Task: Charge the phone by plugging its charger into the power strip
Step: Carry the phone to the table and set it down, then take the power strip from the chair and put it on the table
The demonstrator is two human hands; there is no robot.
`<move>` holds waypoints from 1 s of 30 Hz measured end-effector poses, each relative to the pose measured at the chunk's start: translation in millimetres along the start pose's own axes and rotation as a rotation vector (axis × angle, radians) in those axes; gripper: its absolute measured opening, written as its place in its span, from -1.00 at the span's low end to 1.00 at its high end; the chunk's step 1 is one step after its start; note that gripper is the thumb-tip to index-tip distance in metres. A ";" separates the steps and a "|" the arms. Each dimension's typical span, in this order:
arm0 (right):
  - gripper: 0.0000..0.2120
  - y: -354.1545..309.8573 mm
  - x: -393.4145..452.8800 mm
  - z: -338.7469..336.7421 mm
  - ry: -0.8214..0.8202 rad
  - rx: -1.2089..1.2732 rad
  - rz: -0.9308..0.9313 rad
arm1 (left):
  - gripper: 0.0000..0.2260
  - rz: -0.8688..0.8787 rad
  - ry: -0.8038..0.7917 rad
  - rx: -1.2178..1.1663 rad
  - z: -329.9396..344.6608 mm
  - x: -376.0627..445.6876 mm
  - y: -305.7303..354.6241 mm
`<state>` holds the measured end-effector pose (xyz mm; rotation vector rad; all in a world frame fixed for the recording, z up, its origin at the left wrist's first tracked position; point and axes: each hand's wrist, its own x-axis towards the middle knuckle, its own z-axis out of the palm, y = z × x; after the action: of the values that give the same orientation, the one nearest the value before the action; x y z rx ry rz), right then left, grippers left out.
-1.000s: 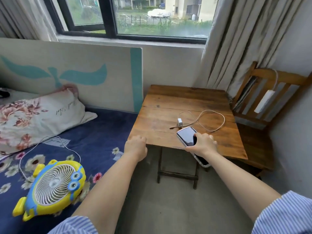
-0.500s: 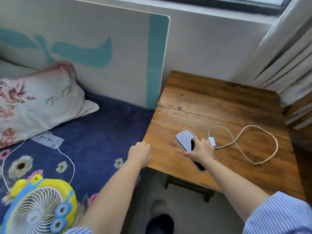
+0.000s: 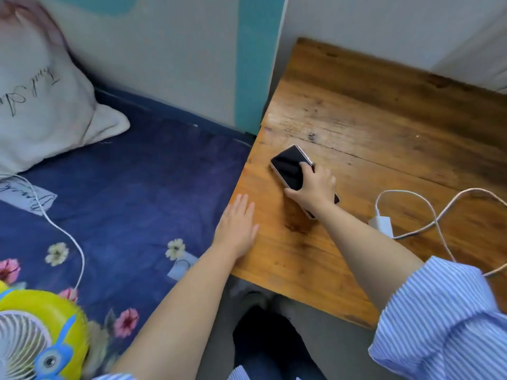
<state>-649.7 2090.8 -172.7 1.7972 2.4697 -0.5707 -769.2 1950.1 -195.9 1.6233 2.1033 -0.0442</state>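
A dark-screened phone [image 3: 289, 167] in a pale case lies on the wooden table [image 3: 370, 127] near its left edge. My right hand [image 3: 312, 187] rests on the phone's near end, fingers wrapped around it. My left hand [image 3: 237, 224] lies flat and open at the table's left edge, touching the wood. The white charger block [image 3: 382, 226] sits right of my right forearm, its white cable [image 3: 436, 212] looping off to the right. No power strip is in view.
A bed with a dark blue flowered sheet [image 3: 131, 193] borders the table on the left, carrying a pillow [image 3: 41, 105], a yellow and blue fan [image 3: 35, 335] and its white cord [image 3: 63, 231]. A headboard panel [image 3: 170, 50] stands behind. Grey floor and a dark shoe [image 3: 263, 333] lie below.
The camera has moved closer and tilted down; window and chair left the view. My right hand slid the phone left along the table, away from the charger. My left hand opened flat.
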 end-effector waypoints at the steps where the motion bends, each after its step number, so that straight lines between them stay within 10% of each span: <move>1: -0.44 1.5 5.7 4.6 0.000 0.002 -0.006 | -0.47 -0.003 -0.011 -0.003 7.1 3.0 2.0; 16: -0.64 47.2 -34.3 -58.2 -0.029 0.035 -0.070 | -0.60 -0.023 0.009 0.218 -59.0 0.8 68.6; 30: -0.71 273.4 -157.1 -277.8 0.442 0.058 0.169 | -0.77 0.414 0.285 0.386 -156.1 1.8 393.4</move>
<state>-293.4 2106.1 49.6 2.3451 2.5311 -0.2562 -462.4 2116.5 43.5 2.3953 1.9967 -0.0907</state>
